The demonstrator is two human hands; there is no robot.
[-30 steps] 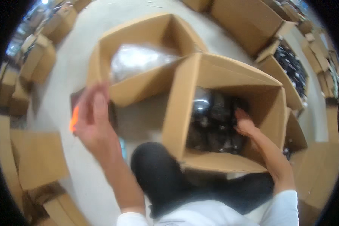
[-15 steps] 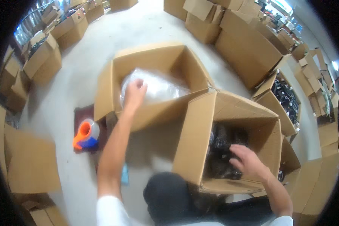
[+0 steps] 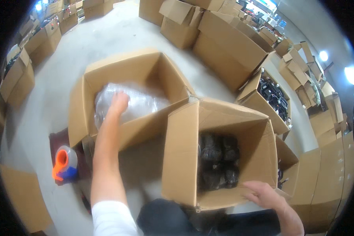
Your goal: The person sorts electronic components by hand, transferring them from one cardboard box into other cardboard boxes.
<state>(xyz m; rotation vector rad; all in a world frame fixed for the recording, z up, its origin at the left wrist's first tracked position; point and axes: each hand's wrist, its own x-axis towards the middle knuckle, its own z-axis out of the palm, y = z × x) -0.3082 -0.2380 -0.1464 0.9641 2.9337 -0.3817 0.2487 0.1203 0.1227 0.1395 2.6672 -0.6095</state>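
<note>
My left hand [image 3: 120,103] reaches into the far cardboard box [image 3: 126,70], its fingers closed on a clear plastic bag [image 3: 139,100] that lies bunched inside. Closer to me on the right stands a second cardboard box [image 3: 251,153] with its flaps up. Several dark bundles wrapped in clear plastic [image 3: 212,153] lie in rows along its left side. At this box's near right rim is my right hand [image 3: 263,194], fingers stretched out and thumb apart, with nothing visible in them.
An orange and blue tape dispenser [image 3: 65,163] rests on a dark red surface left of the boxes. A box of black cabled parts [image 3: 273,96] stands beyond on the right. More cardboard boxes [image 3: 228,47] line the far side. My dark-clad knee [image 3: 165,218] is close to the near box.
My right hand has come out from over the dark bundles to the near box's rim. My left hand stays at the plastic bag. The whole view has shifted, moving the boxes leftward.
</note>
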